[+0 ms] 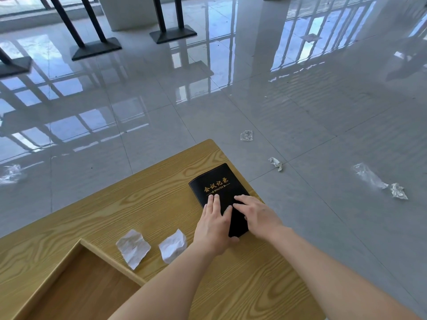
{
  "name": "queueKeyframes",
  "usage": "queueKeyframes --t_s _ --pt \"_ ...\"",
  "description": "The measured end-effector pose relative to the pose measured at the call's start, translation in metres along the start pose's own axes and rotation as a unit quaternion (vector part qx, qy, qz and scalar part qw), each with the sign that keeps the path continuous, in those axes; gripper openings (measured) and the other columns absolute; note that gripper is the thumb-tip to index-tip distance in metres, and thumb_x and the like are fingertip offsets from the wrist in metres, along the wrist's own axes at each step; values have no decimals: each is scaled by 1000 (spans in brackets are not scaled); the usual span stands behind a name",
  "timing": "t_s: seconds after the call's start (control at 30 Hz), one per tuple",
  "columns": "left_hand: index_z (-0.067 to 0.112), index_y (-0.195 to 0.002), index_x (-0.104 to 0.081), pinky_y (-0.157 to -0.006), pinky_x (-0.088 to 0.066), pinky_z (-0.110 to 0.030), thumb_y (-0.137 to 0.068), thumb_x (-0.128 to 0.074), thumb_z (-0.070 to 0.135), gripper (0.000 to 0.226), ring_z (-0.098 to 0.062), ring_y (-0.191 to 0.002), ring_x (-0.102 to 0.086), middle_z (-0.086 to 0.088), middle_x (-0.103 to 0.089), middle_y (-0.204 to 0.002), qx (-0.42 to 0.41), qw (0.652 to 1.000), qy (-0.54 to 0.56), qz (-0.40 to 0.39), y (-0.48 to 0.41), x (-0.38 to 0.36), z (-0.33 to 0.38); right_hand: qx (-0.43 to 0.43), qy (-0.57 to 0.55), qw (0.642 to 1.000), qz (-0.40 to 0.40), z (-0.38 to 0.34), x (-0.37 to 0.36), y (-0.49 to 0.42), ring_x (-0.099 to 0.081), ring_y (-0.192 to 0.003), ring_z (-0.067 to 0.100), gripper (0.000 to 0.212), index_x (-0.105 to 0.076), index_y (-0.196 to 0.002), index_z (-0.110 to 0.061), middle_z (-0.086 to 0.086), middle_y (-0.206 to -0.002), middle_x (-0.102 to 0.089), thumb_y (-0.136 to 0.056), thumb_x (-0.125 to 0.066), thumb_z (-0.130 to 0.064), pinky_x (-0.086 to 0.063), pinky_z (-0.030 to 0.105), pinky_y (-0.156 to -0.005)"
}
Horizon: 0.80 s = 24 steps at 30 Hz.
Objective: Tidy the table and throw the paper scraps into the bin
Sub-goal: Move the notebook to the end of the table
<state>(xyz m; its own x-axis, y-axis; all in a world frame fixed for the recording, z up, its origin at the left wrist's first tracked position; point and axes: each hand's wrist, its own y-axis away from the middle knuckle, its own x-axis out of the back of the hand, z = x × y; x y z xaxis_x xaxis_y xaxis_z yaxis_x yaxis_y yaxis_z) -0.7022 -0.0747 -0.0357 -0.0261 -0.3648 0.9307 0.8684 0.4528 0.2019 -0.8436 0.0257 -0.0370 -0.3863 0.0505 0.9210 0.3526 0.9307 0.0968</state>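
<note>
A black notebook [216, 181] with gold lettering lies closed near the far right corner of the wooden table [143, 199]. My left hand [213, 225] rests flat on its near left part, thumb under the near edge. My right hand [256, 215] lies flat on its right side, fingers spread. Two crumpled white paper scraps lie on the table left of my hands: one scrap [133, 248] further left, the other scrap [173, 245] close to my left wrist. No bin is in view.
An open wooden tray or drawer [69, 262] sits at the table's near left. On the glossy tiled floor lie crumpled bits: one [246, 135], another [276, 163], plastic film [369, 176] with a wad [398, 191] at right, and film [10, 173] at far left. Black stand bases [173, 34] stand at the back.
</note>
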Motion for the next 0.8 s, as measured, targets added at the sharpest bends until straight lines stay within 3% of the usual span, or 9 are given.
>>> queueKeyframes --t_s 0.53,0.8 --pt "18 -150 -24 -118 4 -41 -79 -73 46 91 -33 -148 19 -22 10 -162 3 1000 -6 -8 -14 5 -6 -6 1 1000 -7 3 -1 -17 -24 -147 15 54 -47 -145 -19 -5 -156 -36 -94 -53 0 -34 35 -116" --pt "22 -153 -11 -121 -2 -54 -80 -64 63 99 -35 -149 15 -18 6 -163 24 998 -41 -34 -8 19 -5 4 23 1000 -19 -4 9 -18 -25 -146 21 51 -47 -144 -12 3 -155 -37 -94 -53 -1 -33 38 -117"
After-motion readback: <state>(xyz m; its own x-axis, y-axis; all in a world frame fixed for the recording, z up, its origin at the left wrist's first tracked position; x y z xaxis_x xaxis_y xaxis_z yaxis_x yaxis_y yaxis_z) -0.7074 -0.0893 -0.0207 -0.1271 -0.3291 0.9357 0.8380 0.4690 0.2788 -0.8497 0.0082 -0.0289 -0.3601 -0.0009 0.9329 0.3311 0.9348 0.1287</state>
